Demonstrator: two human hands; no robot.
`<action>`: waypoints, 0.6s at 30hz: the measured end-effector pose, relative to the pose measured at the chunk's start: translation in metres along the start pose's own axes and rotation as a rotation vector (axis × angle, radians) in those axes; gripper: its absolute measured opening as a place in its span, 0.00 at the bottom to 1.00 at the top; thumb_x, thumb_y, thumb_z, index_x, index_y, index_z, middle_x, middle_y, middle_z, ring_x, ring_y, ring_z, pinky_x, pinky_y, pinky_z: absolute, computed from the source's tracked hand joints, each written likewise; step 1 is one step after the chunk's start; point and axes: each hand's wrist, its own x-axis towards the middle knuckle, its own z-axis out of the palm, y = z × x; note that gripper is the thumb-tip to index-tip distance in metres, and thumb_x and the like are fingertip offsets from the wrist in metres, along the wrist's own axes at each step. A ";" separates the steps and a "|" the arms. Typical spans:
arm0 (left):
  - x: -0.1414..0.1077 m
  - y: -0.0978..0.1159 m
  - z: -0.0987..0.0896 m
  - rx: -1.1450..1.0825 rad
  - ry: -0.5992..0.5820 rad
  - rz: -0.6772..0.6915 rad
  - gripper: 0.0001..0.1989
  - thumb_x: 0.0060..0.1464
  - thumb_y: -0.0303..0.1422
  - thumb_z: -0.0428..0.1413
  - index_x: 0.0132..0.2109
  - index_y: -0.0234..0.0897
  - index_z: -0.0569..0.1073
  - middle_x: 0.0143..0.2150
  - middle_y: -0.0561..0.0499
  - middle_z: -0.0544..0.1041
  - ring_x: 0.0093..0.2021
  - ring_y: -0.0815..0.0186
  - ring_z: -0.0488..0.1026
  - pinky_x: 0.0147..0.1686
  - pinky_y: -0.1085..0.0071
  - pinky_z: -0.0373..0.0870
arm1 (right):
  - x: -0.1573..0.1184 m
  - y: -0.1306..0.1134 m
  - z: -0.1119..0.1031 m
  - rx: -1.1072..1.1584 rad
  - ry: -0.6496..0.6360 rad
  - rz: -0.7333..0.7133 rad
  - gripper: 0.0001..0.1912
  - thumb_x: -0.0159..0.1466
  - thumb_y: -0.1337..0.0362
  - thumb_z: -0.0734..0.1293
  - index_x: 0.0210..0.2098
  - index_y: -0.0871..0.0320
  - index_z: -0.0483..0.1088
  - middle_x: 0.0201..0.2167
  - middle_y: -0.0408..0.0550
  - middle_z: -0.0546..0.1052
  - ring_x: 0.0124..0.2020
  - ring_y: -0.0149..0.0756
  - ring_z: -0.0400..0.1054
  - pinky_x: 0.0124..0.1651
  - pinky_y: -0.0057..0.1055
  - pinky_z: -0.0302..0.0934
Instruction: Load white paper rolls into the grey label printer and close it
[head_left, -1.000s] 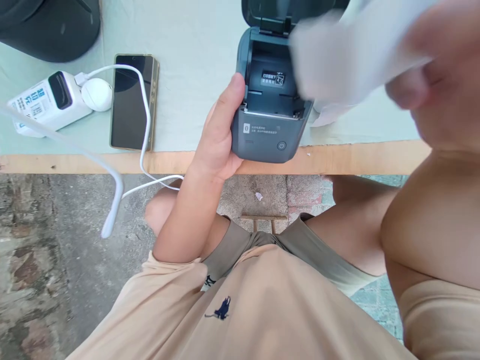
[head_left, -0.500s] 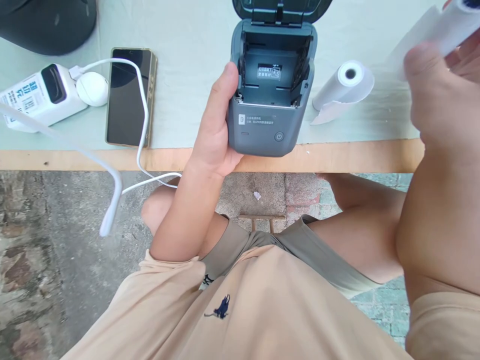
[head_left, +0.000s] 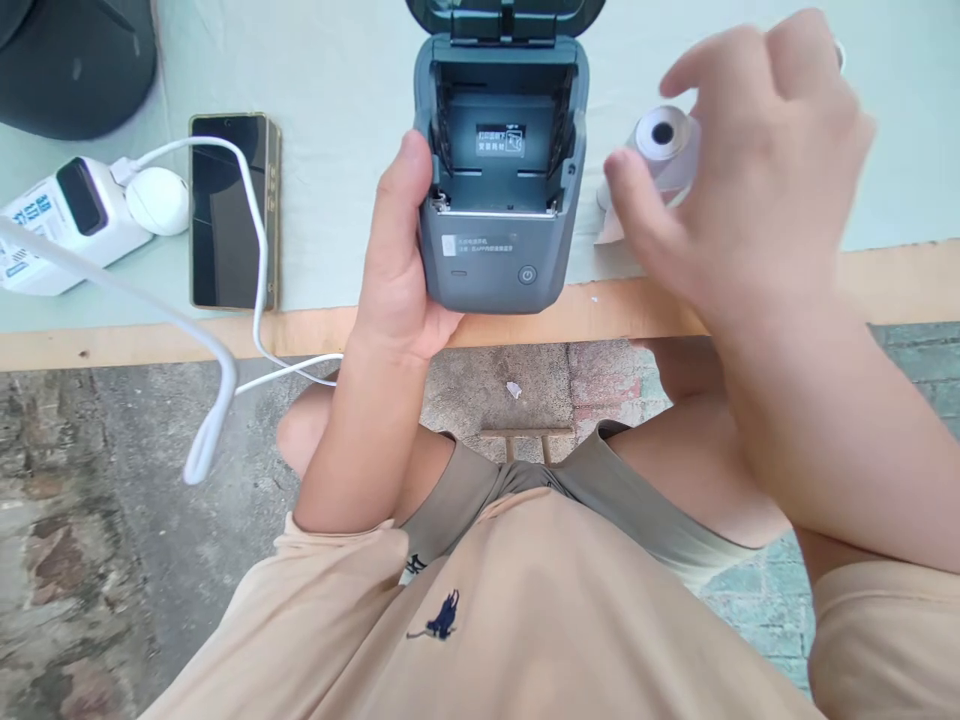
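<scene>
A dark grey printer (head_left: 495,255) with its lid flipped up is held over the table's front edge by my left hand (head_left: 401,250), thumb along its left side. Its inner bay shows bare, with a small label at the back. To the printer's right a white paper roll (head_left: 663,134) stands on the table with a loose flap of paper. My right hand (head_left: 750,170) hovers over and beside that roll, fingers apart, with nothing seen in its grasp. Part of another white object (head_left: 840,57) peeks out behind its knuckles.
On the left lie a phone (head_left: 229,215) and a white power strip (head_left: 105,220) with a plug. A white cable (head_left: 259,240) loops past the table edge (head_left: 300,330). A black rounded object (head_left: 79,70) occupies the back left corner.
My right hand has let go of the paper roll it held at the far right and moved left to the standing roll. In the view, the printer and my left hand sit further left.
</scene>
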 end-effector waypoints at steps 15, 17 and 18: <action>-0.003 -0.002 -0.006 0.047 0.056 -0.008 0.27 0.51 0.53 0.34 0.41 0.45 0.71 0.44 0.53 0.72 0.41 0.65 0.72 0.35 0.71 0.72 | 0.014 -0.009 -0.001 1.415 -0.215 0.384 0.13 0.52 0.69 0.56 0.37 0.53 0.62 0.43 0.43 0.65 0.40 0.29 0.65 0.30 0.24 0.62; -0.003 -0.001 -0.005 0.088 0.080 -0.033 0.28 0.50 0.54 0.35 0.42 0.45 0.71 0.41 0.52 0.73 0.40 0.64 0.72 0.35 0.71 0.72 | 0.013 -0.010 -0.002 1.477 -0.194 0.369 0.13 0.53 0.69 0.55 0.37 0.54 0.64 0.39 0.41 0.66 0.40 0.28 0.66 0.33 0.24 0.63; -0.004 -0.001 -0.004 0.107 0.088 -0.046 0.27 0.50 0.54 0.35 0.42 0.45 0.71 0.39 0.51 0.74 0.40 0.64 0.72 0.35 0.71 0.72 | 0.011 -0.011 -0.002 1.448 -0.130 0.259 0.14 0.54 0.67 0.56 0.39 0.53 0.63 0.40 0.38 0.65 0.42 0.28 0.66 0.35 0.24 0.63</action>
